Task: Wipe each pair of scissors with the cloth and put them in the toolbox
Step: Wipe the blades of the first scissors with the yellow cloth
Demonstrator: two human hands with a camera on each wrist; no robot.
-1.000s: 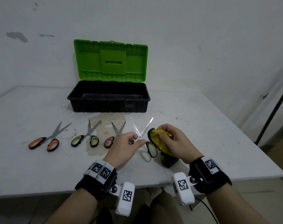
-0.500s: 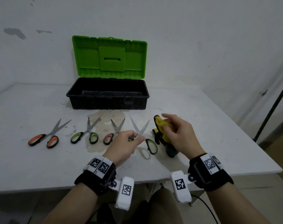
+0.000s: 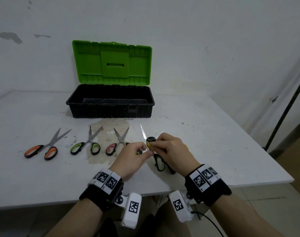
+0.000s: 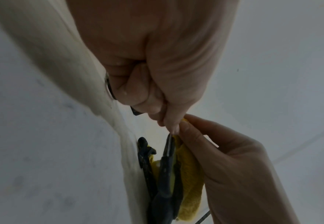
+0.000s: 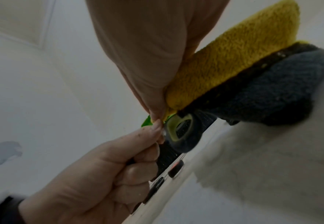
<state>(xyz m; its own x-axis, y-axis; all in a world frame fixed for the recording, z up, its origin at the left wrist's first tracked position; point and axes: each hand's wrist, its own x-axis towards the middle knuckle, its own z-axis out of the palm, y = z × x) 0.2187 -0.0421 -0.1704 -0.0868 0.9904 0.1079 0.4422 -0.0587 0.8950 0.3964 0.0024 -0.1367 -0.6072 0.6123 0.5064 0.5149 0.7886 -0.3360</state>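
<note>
I hold a pair of green-handled scissors (image 3: 143, 134) just above the table's front, blades spread. My left hand (image 3: 145, 152) grips them at one handle near the pivot. My right hand (image 3: 154, 144) pinches the folded yellow-and-grey cloth (image 3: 150, 141) around the right blade, which is hidden; the left blade points up and away. The free handle loop (image 3: 159, 164) hangs below my right hand. In the right wrist view the cloth (image 5: 233, 53) bulges under the palm beside the loop (image 5: 182, 130). The left wrist view shows cloth (image 4: 189, 174) against the scissors (image 4: 168, 151).
The black toolbox (image 3: 110, 112) stands behind with its green lid (image 3: 111, 64) open and upright. Three more pairs lie in a row to my left: orange-handled (image 3: 41, 149), green-handled (image 3: 86, 146), red-handled (image 3: 111, 148). The table edge (image 3: 248, 183) runs close on the right.
Half a second ago my right hand held the cloth off to the right of the scissors; it has come back left and now pinches the cloth on the right blade.
</note>
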